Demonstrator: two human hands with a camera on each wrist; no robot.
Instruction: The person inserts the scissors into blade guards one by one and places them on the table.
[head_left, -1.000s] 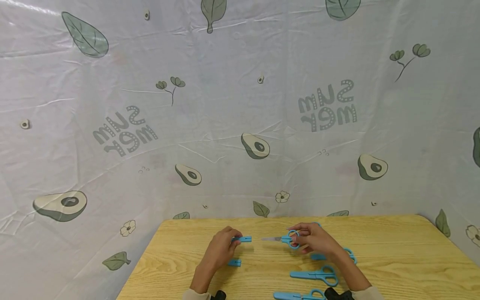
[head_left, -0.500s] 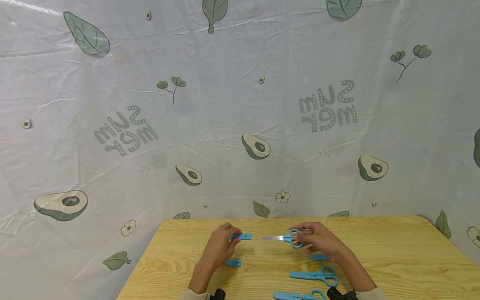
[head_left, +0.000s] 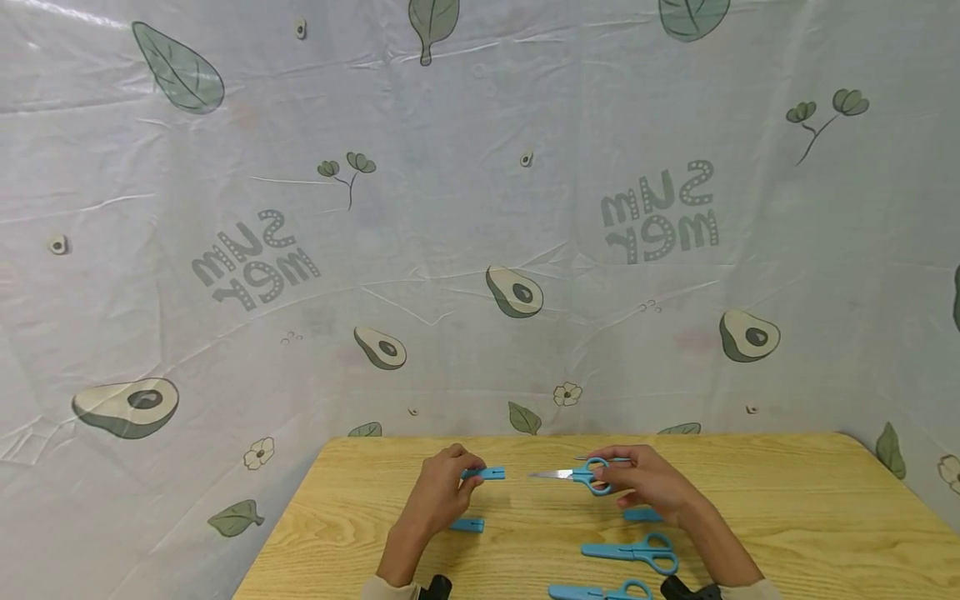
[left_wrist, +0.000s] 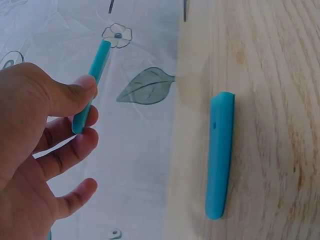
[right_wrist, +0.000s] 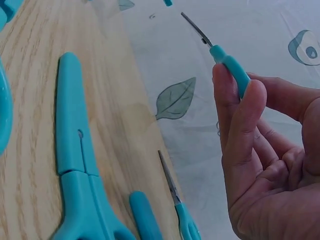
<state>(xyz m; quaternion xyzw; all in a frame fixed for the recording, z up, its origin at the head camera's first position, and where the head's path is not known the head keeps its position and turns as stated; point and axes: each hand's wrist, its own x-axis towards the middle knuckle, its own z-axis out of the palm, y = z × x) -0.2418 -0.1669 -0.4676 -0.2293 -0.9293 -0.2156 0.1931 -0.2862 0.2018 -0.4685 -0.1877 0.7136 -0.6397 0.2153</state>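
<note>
My left hand [head_left: 444, 487] pinches a blue scissors cover [left_wrist: 95, 82] between thumb and fingers, its slotted end facing right. Across a small gap, my right hand [head_left: 647, 483] grips a pair of scissors [head_left: 591, 476] by its blue handle loops. Their bare metal blades point left at the cover, apart from it. Below my left hand a second blue cover [left_wrist: 221, 155] lies on the table. Behind my right hand lies another pair of scissors [right_wrist: 185, 222] with bare blades, its handle partly hidden in the head view.
Covered scissors [head_left: 630, 552] lie on the wooden table [head_left: 787, 517] below my right hand. Another covered pair [head_left: 577, 592] is at the bottom edge, and a blue cover [head_left: 642, 515] shows beside my right forearm. A printed plastic sheet [head_left: 450, 367] hangs behind the table.
My right hand and its scissors have shifted slightly right and up, widening the gap to the cover. My left hand has risen a little. The forearm now hides a handle loop on the right.
</note>
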